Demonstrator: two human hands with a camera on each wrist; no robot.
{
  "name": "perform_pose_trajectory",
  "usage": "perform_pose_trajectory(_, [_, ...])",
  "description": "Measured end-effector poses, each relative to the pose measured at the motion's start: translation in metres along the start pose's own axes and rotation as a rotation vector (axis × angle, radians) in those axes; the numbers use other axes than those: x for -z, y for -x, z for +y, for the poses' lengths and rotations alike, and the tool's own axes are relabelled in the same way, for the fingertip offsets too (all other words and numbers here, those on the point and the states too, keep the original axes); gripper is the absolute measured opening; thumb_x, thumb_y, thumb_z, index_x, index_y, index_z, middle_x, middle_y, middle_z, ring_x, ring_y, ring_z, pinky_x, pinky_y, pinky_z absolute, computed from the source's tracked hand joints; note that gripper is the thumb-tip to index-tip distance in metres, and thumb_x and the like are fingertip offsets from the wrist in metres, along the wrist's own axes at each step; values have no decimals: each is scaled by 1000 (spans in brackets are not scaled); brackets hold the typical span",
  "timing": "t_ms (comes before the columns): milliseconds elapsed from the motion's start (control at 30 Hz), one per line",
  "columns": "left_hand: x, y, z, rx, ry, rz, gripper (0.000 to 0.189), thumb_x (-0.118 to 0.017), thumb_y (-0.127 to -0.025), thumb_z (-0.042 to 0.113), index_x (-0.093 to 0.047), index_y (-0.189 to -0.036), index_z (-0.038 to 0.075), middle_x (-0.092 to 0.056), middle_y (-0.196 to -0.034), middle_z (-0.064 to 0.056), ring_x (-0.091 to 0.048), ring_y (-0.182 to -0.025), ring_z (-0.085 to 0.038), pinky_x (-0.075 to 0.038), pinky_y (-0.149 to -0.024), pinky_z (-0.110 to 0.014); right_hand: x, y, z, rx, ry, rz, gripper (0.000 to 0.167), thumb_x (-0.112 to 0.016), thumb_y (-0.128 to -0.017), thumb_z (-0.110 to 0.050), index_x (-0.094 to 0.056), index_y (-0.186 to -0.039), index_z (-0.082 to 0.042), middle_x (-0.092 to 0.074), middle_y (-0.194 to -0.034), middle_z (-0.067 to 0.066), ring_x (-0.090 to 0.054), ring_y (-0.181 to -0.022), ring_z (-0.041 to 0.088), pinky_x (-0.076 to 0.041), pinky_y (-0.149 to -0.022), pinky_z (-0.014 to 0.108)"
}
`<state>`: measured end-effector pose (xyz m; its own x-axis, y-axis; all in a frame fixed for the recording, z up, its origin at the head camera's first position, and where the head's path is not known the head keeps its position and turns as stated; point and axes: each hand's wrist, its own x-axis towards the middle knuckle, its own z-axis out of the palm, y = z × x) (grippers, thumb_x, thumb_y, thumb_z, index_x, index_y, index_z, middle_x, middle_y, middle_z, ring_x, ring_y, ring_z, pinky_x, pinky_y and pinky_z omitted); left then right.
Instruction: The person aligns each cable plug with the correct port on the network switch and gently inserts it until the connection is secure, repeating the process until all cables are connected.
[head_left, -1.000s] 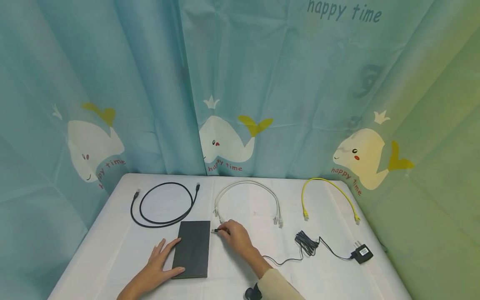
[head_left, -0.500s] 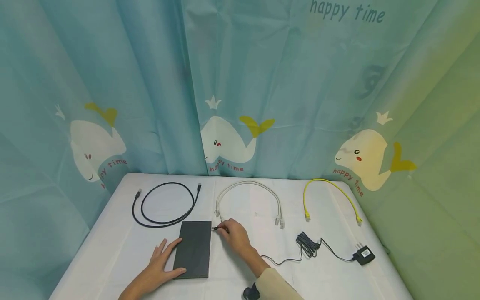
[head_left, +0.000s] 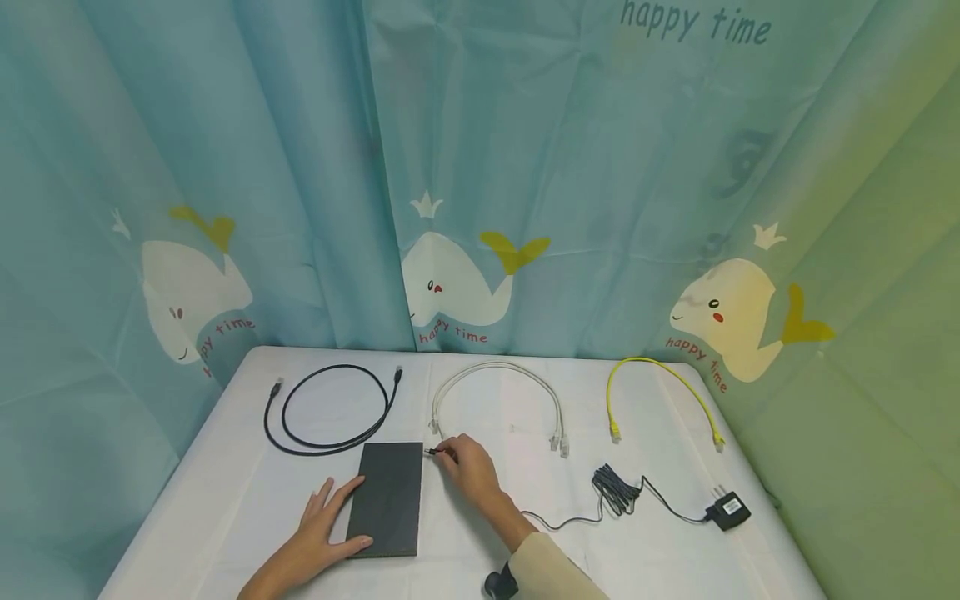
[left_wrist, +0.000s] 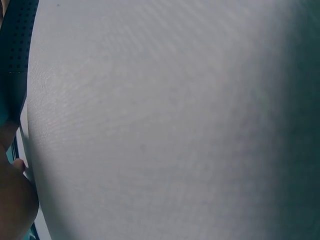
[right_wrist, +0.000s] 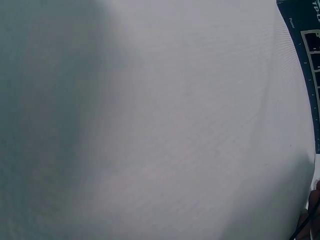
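In the head view, a flat dark network switch lies on the white table. My left hand rests against its left side, fingers spread, with the thumb and index finger touching it. At its right side, near the far corner, my right hand pinches the black power plug of a thin cord; the metal tip points at the switch. Whether the tip touches the switch is too small to tell. A row of ports on the switch shows at the edge of the right wrist view. The left wrist view catches its perforated side.
A black network cable lies coiled at the back left. Grey cables and a yellow one curve along the back. On the right are a bundled cord and its power adapter. Curtains stand behind.
My right hand has shifted the plug slightly away from me along the right side of the switch. My left hand stays in place on the switch.
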<state>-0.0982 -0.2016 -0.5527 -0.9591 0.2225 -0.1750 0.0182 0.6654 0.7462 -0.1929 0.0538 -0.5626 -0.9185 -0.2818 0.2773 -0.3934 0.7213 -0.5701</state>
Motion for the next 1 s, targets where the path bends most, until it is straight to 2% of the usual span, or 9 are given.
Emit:
perform_pose_trajectory(500, [0, -2, -3, -34, 23, -19, 90, -75, -78, 42, -26, -149, 15, -24, -149, -25, 5, -135, -51, 9, -103, -67, -1, -5, 0, -29, 7, -36, 9, -70, -85, -16, -73, -92, -11, -57, -75, -8, -46, -64, 3, -42, -56, 18])
perform_pose_trajectory(1000, [0, -3, -4, -43, 44, -33, 87, -73, -79, 40, -27, -149, 13, -22, -150, -24, 7, -136, -50, 9, -103, -66, -3, -7, 3, -10, 30, -33, 8, -71, -85, -16, -73, -91, -11, -56, -75, -8, -46, -64, 2, -42, -56, 17])
